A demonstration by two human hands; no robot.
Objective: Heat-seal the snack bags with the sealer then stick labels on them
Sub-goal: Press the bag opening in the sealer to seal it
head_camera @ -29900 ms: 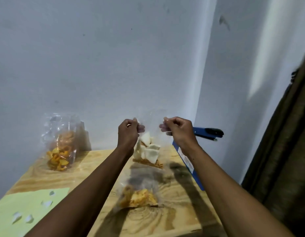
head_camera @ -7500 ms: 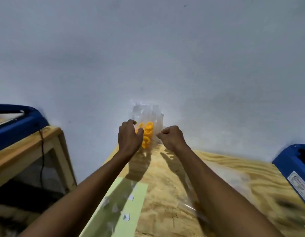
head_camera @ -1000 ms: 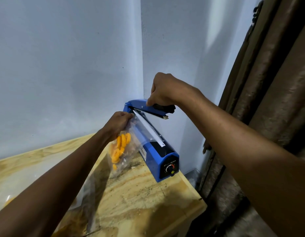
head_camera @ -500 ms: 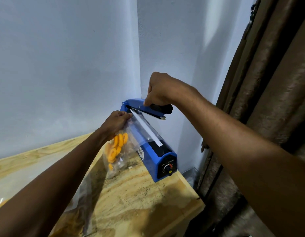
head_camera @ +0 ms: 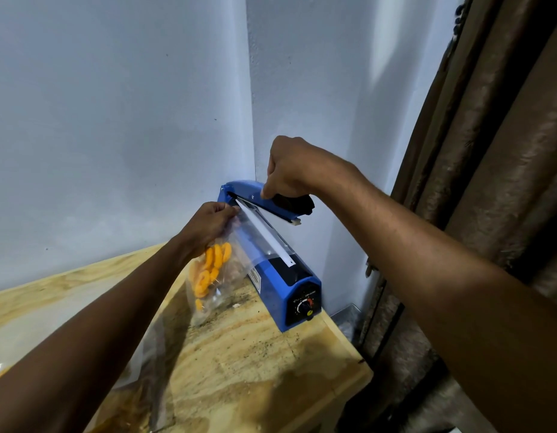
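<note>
1. Blue moulded plastic forms the long sealer (head_camera: pixel 272 273), lying along the plywood table (head_camera: pixel 239 364) at 3 o'clock of the bag.
2. Its hinged arm (head_camera: pixel 249 192) is raised; the right hand (head_camera: pixel 297 170) grips the black handle (head_camera: pixel 294 203).
3. Glossy, crinkled clear film makes the snack bag (head_camera: pixel 214 276), holding orange ring-shaped crisps, its mouth draped over the white sealing strip (head_camera: pixel 264 235).
4. The left hand (head_camera: pixel 208 225) pinches the bag's top edge near the hinge.
5. Brown textured curtain (head_camera: pixel 489 151) hangs at 3 o'clock of the sealer.

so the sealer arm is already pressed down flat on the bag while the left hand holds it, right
Not quite. In the head view the sealer arm is raised, gripped by the right hand. The left hand does hold the bag at the sealer.
</note>
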